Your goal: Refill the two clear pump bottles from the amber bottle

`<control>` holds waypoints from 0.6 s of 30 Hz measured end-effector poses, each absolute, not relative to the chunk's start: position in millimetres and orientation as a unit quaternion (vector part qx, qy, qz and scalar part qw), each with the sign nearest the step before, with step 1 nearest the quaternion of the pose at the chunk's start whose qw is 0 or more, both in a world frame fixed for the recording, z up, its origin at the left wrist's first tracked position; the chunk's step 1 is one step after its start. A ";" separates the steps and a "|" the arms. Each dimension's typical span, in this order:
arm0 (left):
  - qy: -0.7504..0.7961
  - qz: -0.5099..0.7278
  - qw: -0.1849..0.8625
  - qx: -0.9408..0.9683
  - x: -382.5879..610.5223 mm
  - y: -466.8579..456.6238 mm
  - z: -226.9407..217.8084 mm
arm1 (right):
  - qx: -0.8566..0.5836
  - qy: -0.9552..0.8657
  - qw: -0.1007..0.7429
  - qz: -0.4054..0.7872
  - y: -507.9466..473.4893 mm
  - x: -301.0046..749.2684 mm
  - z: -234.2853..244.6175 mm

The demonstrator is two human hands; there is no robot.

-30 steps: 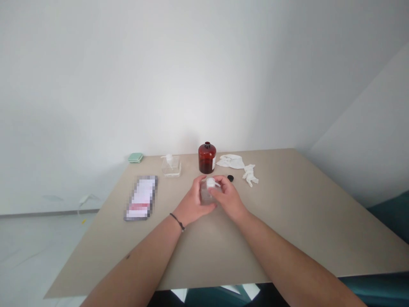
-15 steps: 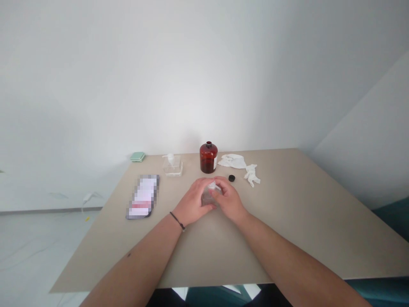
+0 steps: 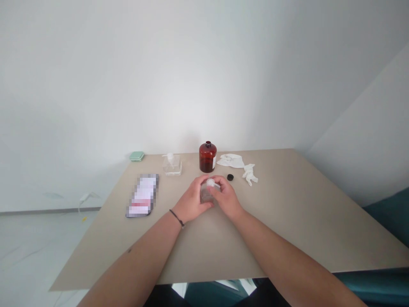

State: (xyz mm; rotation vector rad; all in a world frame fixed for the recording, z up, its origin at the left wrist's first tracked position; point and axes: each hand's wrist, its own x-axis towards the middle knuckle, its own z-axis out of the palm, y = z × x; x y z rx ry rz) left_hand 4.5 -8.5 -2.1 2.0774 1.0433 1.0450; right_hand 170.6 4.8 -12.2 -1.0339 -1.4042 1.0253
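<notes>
Near the middle of the table, a small clear pump bottle (image 3: 206,195) with a white pump top stands between my hands. My left hand (image 3: 193,200) is wrapped round its left side, the thumb low at the front. My right hand (image 3: 227,197) closes on the white pump head, thumb and fingers at its right side. Parts of the bottle are hidden behind my fingers. Just beyond my hands stands an uncapped amber bottle (image 3: 207,158) with dark liquid low inside. Its likely black cap (image 3: 230,177) lies to the right of my right hand.
Another clear pump bottle (image 3: 173,166) stands at the back left. A phone (image 3: 142,195) lies at the left, with a green case (image 3: 137,156) behind it. Crumpled white tissue (image 3: 231,160) and a white glove (image 3: 249,175) lie right of the amber bottle. A wall rises behind the table.
My fingers have shifted slightly on the white pump top, and more of it shows now. The view has moved a little. The other things on the table stay in place.
</notes>
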 end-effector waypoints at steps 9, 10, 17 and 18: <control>0.395 0.387 0.307 0.774 2.9 -7.1 -8.4 | -0.403 -0.565 0.538 0.478 5.2 172.9 -10.9; 0.394 0.387 0.304 0.776 2.9 -7.2 -8.3 | -0.410 -0.562 0.538 0.476 5.5 172.4 -11.6; 0.393 0.375 0.277 0.793 2.8 -9.3 -4.0 | -0.384 -0.580 0.543 0.471 5.0 174.0 -8.5; 0.392 0.375 0.272 0.795 2.8 -9.5 -3.6 | -0.379 -0.582 0.541 0.474 4.7 174.2 -7.9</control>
